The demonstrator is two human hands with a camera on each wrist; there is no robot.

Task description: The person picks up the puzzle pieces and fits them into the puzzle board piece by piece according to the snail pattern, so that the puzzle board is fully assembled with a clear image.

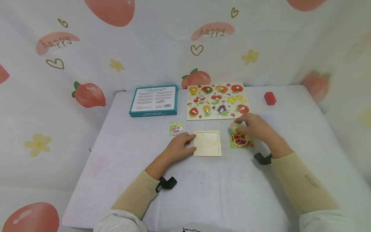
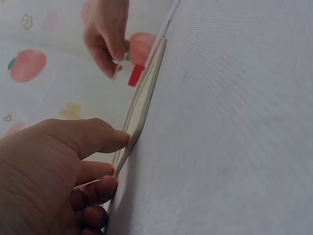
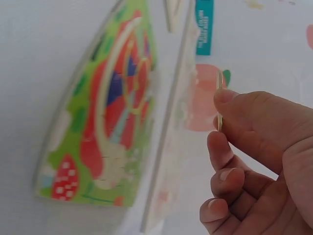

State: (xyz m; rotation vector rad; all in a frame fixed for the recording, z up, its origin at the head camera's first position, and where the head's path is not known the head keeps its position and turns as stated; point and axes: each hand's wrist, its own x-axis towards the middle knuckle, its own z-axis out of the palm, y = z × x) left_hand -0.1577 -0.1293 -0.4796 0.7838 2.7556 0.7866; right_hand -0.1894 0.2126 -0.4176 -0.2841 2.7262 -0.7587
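Observation:
My left hand (image 1: 180,147) grips the left edge of a shallow square wooden puzzle tray (image 1: 207,143) lying flat, its bare pale inside showing. In the left wrist view, the thumb lies on the tray's rim and the fingers are curled beside it. To the right, a thin puzzle piece (image 3: 219,105) is pinched edge-on between the thumb and fingers of my right hand (image 1: 255,127). It is held above a colourful snail jigsaw (image 1: 241,141) that lies on the table, its upper part hidden by the hand and piece in the head view.
A small picture card (image 1: 176,128) lies left of the tray. Behind stand a teal-edged box (image 1: 153,100) and a fruit peg board (image 1: 217,101). A red block (image 1: 270,98) sits at the back right, near the printed cloth wall (image 1: 162,45).

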